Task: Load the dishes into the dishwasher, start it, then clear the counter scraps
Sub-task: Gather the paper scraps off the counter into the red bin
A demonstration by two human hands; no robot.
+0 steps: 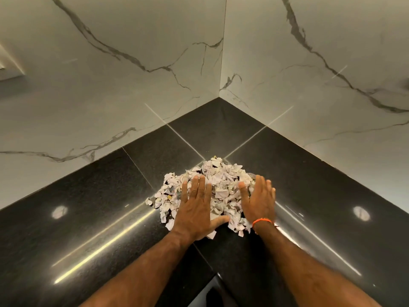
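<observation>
A heap of crumpled white paper scraps [223,185] lies on the black granite counter [88,209], near its inner corner. My left hand [194,207] rests flat on the heap's left part, fingers spread, thumb pointing right. My right hand [259,200] stands on its edge against the heap's right side, fingers straight and together. An orange thread band circles the right wrist. Neither hand holds anything. The scraps under both palms are hidden.
Two white marble-look walls [132,85] meet in a corner behind the heap. The counter runs left and right along them in an L shape. Its front edge [212,278] forms an inner corner between my forearms. No dishwasher or dishes are in view.
</observation>
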